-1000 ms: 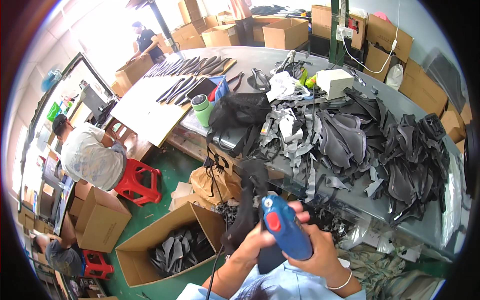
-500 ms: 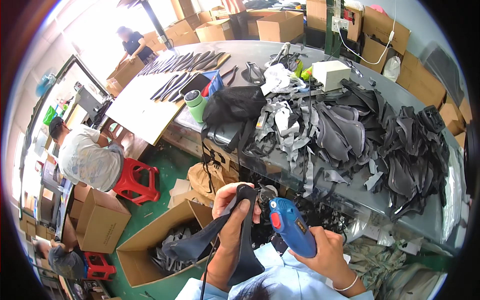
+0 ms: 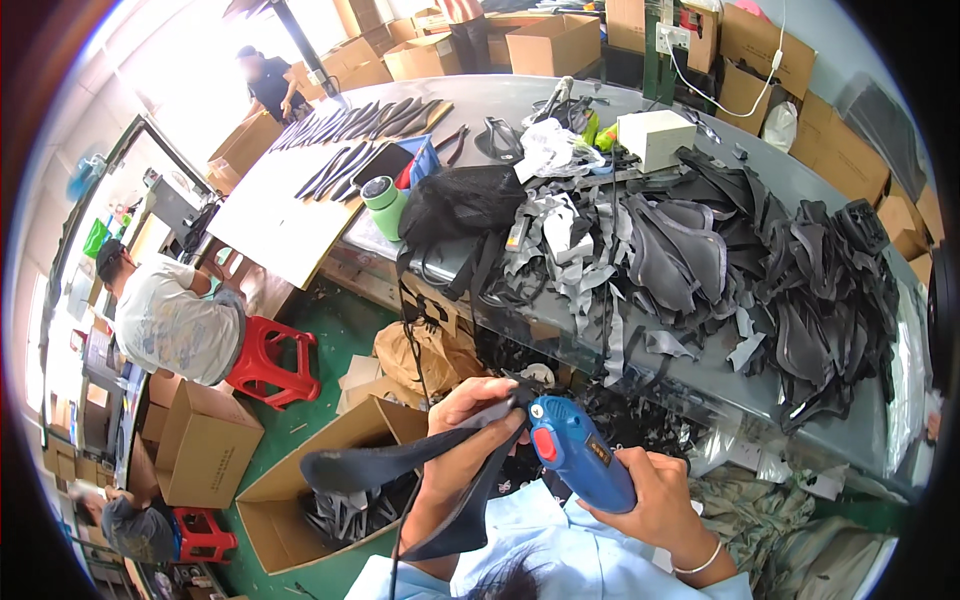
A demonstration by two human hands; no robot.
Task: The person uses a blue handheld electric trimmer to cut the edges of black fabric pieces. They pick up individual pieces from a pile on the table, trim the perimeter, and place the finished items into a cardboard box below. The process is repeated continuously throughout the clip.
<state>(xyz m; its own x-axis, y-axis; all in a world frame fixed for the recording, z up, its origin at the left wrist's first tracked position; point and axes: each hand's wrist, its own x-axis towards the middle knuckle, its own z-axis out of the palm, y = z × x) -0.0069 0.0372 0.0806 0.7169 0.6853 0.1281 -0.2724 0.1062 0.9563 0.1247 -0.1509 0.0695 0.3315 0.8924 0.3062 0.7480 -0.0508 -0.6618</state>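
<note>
My left hand (image 3: pixel 465 440) grips a dark, curved padded fabric piece (image 3: pixel 375 462), fingers and thumb pinching it near its top bend. One arm of the piece reaches out to the left, while another hangs down across my forearm. In my right hand (image 3: pixel 650 500) is a blue handheld electric cutter (image 3: pixel 585 455) with a red button, my fingers wrapped round its lower body. The cutter's head meets the fabric's edge right beside my left fingertips; its working tip is hidden there. Below left stands an open cardboard box (image 3: pixel 262 500) with dark and grey pieces inside.
Ahead, a grey table (image 3: pixel 690 390) bears dark moulded pieces (image 3: pixel 680 250), grey scraps (image 3: pixel 575 270), a black bag (image 3: pixel 455 205) and a green bottle (image 3: pixel 383 205). A thin cord (image 3: pixel 412 520) hangs by my left arm. At left, a person (image 3: pixel 180 320) sits on a red stool (image 3: pixel 275 360).
The fabric piece has turned in my left hand, its free arm swinging up and left. The cutter's head has come against the fabric by my left fingers.
</note>
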